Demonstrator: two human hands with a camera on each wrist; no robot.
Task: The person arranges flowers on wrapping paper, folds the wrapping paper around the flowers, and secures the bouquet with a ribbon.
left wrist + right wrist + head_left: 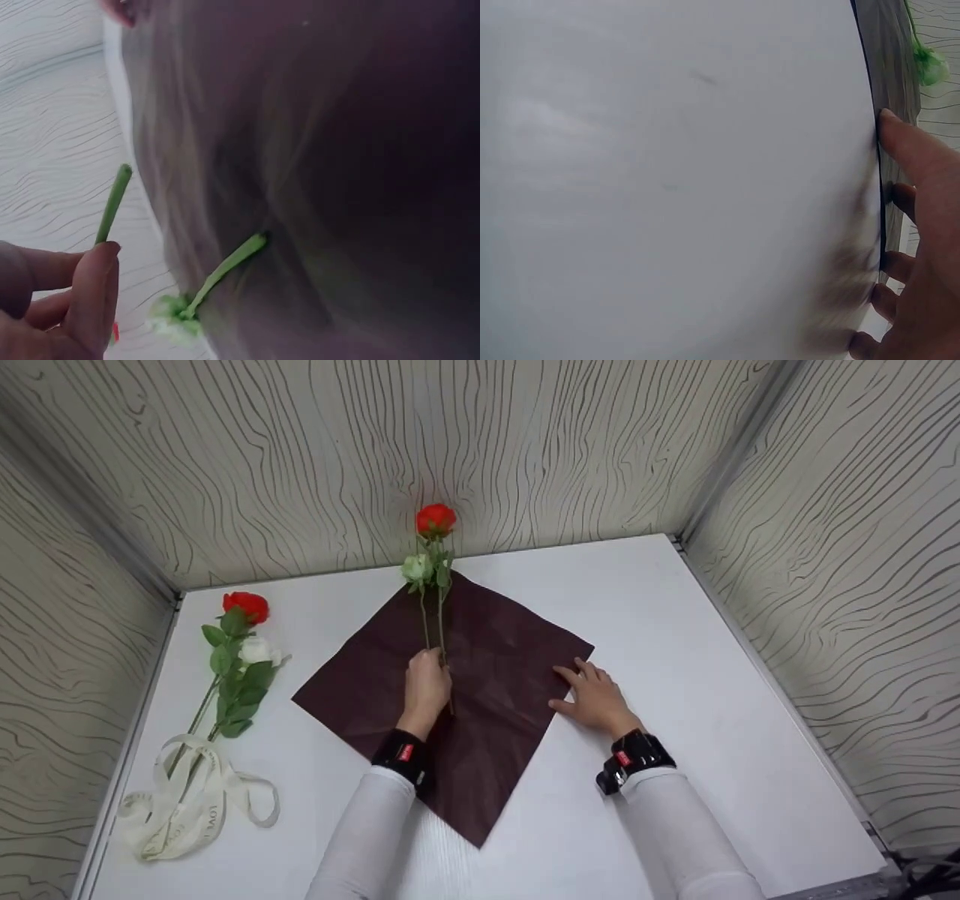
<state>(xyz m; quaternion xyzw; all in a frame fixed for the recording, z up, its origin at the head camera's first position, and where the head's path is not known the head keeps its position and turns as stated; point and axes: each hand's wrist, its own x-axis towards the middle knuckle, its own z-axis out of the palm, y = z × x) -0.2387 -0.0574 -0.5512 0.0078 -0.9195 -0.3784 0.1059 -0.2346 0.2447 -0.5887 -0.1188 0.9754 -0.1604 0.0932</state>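
Centrally, a dark sheet lies like a diamond on the white surface, and the left hand is over its middle. That hand's grip is clamped on the stem of a red rose, whose bloom stands at the upper middle of the frame, past the sheet's far corner. Just below the bloom is a pale flower; the left wrist view shows its stem end apart from the fingers, and I cannot tell whether the palm holds it too. Right of centre, the right hand touches the sheet's right edge, its grip spread, thumb and fingers apart. At the left of the frame lie a second rose, also red, and a white flower beside it, with a printed ribbon looped over their stems at the lower left.
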